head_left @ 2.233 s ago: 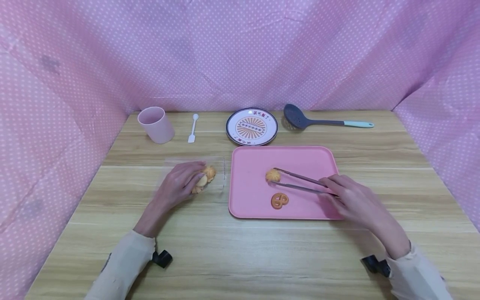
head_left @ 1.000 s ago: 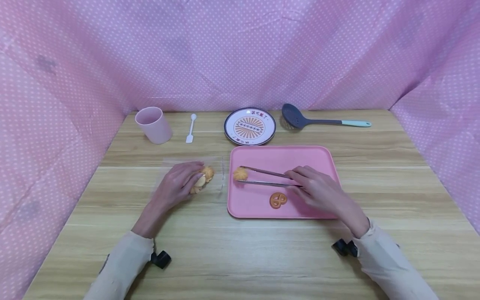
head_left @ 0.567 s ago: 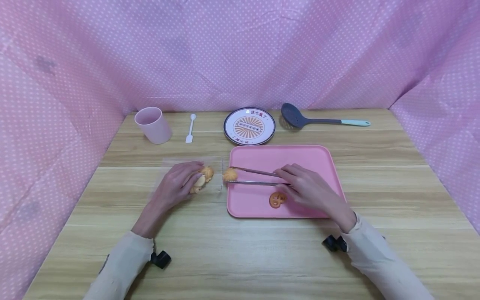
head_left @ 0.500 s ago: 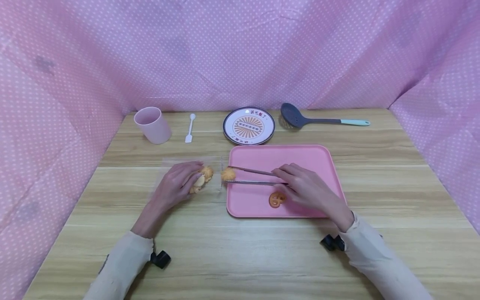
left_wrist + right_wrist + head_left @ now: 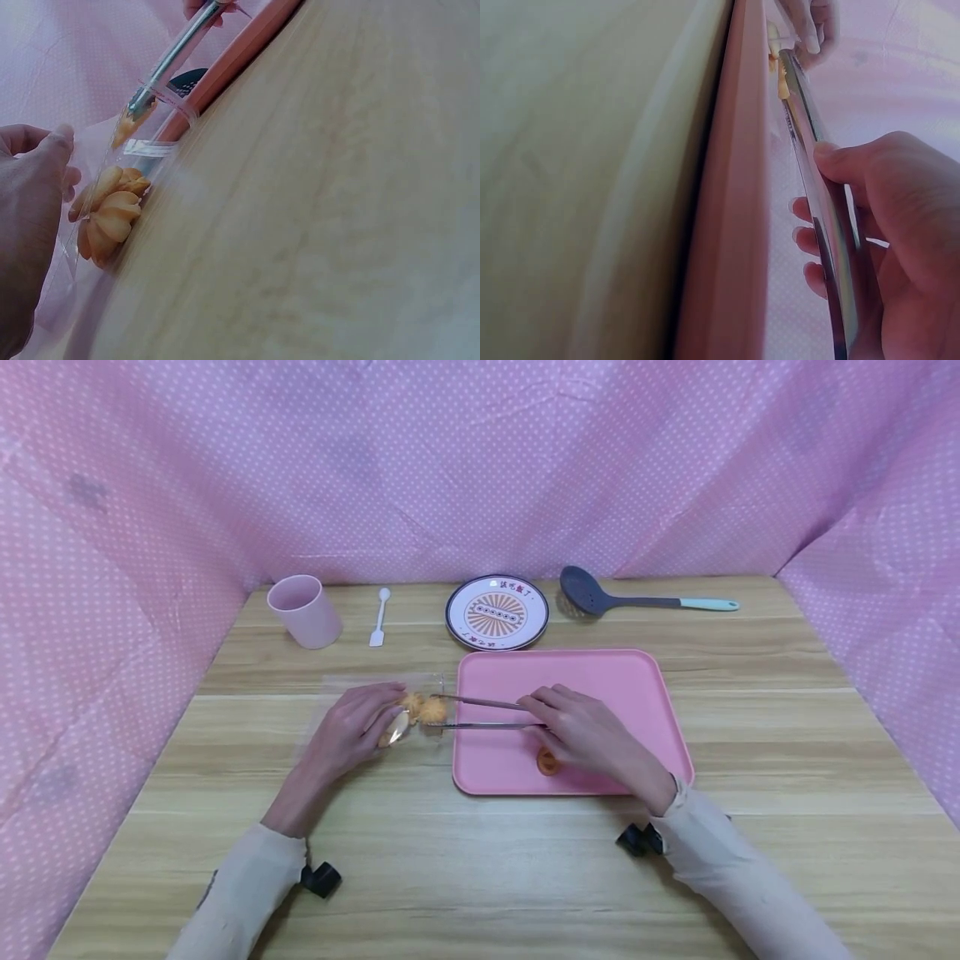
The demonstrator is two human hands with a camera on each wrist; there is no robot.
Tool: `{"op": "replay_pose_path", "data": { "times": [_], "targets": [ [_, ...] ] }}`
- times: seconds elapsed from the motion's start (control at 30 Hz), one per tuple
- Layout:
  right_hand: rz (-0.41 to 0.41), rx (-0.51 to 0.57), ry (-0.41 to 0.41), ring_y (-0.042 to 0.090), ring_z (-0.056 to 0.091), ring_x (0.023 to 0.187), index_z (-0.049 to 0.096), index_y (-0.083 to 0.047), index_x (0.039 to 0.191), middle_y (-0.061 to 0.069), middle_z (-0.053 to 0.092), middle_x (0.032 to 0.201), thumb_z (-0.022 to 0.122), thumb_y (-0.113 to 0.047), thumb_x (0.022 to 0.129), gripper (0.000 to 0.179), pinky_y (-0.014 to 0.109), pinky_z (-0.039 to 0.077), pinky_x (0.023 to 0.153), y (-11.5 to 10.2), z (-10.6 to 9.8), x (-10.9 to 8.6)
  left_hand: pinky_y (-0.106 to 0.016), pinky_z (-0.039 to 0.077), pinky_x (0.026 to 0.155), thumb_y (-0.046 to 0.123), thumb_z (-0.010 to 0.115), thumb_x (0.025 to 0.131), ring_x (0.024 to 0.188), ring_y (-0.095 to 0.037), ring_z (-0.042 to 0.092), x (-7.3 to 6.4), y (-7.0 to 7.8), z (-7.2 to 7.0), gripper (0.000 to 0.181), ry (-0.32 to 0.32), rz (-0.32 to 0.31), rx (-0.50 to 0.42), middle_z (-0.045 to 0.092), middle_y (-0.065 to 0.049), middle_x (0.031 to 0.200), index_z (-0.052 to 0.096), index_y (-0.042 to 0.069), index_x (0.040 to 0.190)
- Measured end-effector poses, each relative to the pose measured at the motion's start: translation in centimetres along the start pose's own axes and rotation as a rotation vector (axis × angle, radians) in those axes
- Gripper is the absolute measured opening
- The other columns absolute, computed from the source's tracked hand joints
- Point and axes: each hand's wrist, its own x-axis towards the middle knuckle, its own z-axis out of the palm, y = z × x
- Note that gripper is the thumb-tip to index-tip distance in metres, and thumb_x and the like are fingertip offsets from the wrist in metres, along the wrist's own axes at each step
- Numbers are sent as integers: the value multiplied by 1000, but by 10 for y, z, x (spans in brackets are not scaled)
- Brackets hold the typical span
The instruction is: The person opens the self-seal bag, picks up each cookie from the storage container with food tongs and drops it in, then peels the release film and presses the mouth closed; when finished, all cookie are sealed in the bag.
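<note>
From my station I see, on the counter (image 5: 480,877), a pink tray (image 5: 577,670), then a clear bag (image 5: 423,682), its film pinched by the left hand (image 5: 358,720). The right hand (image 5: 576,728) grips metal tongs (image 5: 487,726); snagging that film could, I judge, knock the cookie (image 5: 432,710) loose. Golden and ridged, it sits between the tips at the bag's mouth.

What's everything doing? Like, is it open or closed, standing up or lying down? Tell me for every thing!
Bag: open, cookies inside
Tongs: closed on a cookie
Tray: lying flat
Pretzel: lying on the tray, partly hidden
Cup: standing upright
Plate: right side up
Black spoon: lying down
White spoon: lying down
Left hand: holding the bag
Right hand: gripping the tongs
</note>
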Motion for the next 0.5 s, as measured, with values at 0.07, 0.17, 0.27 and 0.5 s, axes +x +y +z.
{"op": "replay_pose_path", "data": {
  "times": [0.07, 0.17, 0.27, 0.5],
  "targets": [
    [3, 4, -3, 25, 64, 95, 68, -3, 124, 9, 68, 110, 77, -11, 93, 33, 39, 60, 79, -2, 1, 3, -41, 49, 106, 32, 52, 111, 112, -38, 68, -1, 0, 0, 42, 1, 0, -2, 72, -18, 121, 71, -5, 116],
    [11, 8, -9, 25, 64, 95, 68, -3, 124, 9, 68, 110, 76, -13, 94, 33, 39, 60, 78, -5, 3, 6, -36, 47, 109, 32, 52, 110, 112, -37, 68, -1, 1, 0, 42, -1, -2, -4, 72, -18, 122, 71, -5, 116],
    [20, 3, -18, 25, 64, 97, 68, -4, 125, 9, 68, 112, 75, -14, 95, 33, 40, 60, 79, -7, 4, 9, -34, 45, 111, 32, 52, 110, 112, -37, 68, -1, 2, 0, 43, -4, -4, -3, 72, -19, 122, 72, -5, 116],
    [12, -10, -22, 25, 64, 100, 67, -5, 126, 8, 68, 114, 73, -14, 97, 31, 40, 59, 81, -12, 8, 16, -36, 46, 110, 33, 51, 111, 113, -37, 68, 0, 3, 0, 42, -12, -12, -2, 72, -18, 122, 72, -3, 116]
  ]
}}
